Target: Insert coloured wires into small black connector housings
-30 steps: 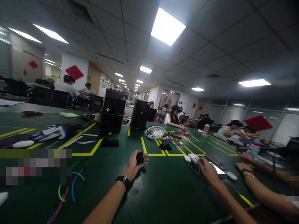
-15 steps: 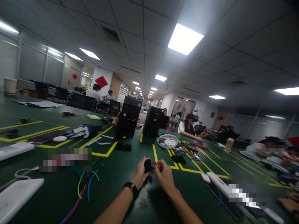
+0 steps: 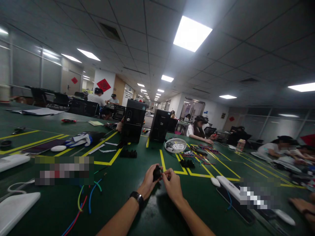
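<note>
Low over the green table [image 3: 118, 196], my left hand [image 3: 148, 182] is closed round a small black block-like part [image 3: 157, 173], whose kind I cannot make out. My right hand [image 3: 173, 183] meets it from the right, thumb and fingertips pinched against the part's edge. Anything between those right fingertips is too small to name. Beyond the hands, black toothed-looking pieces [image 3: 128, 153] lie on the left, and a similar black cluster [image 3: 187, 163] sits to the right. Loose blue wire [image 3: 91, 195] and other coloured wires lie left of my left wrist.
Two black computer-like boxes [image 3: 134, 121] stand ahead. A white round basket [image 3: 175, 145] and a heap of coloured wires [image 3: 197, 157] are right of them. White power strips [image 3: 228, 186] and a phone-like slab [image 3: 236, 205] lie right. Another person's hand [image 3: 301, 205] rests at the right edge.
My right hand has left the power strip and phone area on the right and come to the black part in my left hand. The view has swung left, then tilted slightly.
</note>
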{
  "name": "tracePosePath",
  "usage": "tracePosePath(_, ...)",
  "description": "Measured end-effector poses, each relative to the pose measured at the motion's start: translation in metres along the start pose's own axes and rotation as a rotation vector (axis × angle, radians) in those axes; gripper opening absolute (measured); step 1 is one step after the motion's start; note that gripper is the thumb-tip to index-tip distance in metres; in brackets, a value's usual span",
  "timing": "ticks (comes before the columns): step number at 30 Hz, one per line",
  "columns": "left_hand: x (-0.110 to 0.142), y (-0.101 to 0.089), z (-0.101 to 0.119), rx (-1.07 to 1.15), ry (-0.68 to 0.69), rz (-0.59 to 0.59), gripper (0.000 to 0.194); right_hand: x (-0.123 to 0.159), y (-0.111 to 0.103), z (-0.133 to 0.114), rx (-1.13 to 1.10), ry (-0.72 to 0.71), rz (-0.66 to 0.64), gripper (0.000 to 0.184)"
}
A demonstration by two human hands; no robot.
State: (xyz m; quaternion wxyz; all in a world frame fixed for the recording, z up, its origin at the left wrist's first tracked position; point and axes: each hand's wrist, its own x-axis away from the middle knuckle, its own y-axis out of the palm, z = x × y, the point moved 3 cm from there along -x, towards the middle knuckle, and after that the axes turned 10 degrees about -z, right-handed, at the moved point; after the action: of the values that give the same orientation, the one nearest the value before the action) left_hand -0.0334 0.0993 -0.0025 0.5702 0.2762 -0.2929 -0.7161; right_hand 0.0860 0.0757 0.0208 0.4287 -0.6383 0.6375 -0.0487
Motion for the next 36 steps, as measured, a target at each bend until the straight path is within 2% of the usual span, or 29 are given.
tracePosePath(9, 0.001, 0.002, -0.007, -0.010, -0.014, -0.061, 0.023, 0.002, -0.001, -0.001, -0.009, 0.000, 0.002, 0.010)
tracePosePath(15, 0.003, 0.004, -0.008, -0.116, -0.008, -0.117, 0.027, 0.004, -0.003, -0.001, 0.014, -0.025, 0.006, 0.010)
tracePosePath(23, 0.007, 0.005, -0.009, -0.208, -0.001, -0.098, 0.031, 0.007, -0.008, -0.010, 0.085, -0.063, -0.012, 0.021)
tracePosePath(30, 0.004, 0.000, -0.014, -0.442, 0.065, -0.102, 0.037, 0.007, -0.013, -0.007, 0.106, -0.089, -0.035, 0.021)
tracePosePath(36, 0.006, 0.002, -0.020, -0.323, 0.009, -0.051, 0.032, 0.008, -0.011, -0.007, 0.002, -0.134, -0.051, 0.024)
